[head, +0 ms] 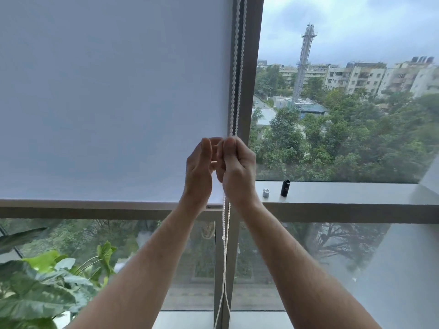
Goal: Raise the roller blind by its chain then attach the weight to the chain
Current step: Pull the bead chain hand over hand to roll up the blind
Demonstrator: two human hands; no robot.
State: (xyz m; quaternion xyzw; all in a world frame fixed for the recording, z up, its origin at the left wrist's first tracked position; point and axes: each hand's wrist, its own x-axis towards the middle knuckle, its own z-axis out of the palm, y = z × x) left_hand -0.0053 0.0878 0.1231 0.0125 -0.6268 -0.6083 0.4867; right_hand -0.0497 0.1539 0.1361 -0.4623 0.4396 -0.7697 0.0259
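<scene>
A pale grey roller blind (107,103) covers the left window pane, its bottom bar (95,202) level with the window's cross rail. A white bead chain (235,67) hangs along the blind's right edge, and its loop (225,257) runs down below my hands. My right hand (237,167) is closed in a fist around the chain. My left hand (200,169) is right beside it, fingers partly curled and touching the right hand; whether it holds the chain is hidden. A black cylinder (285,188) and a small silver cap (266,193), the weight's parts, stand on the ledge.
The dark window frame post (251,67) stands just behind the chain. The grey ledge (344,193) runs to the right under the open pane. A leafy green plant (47,281) fills the lower left. Trees and buildings lie beyond the glass.
</scene>
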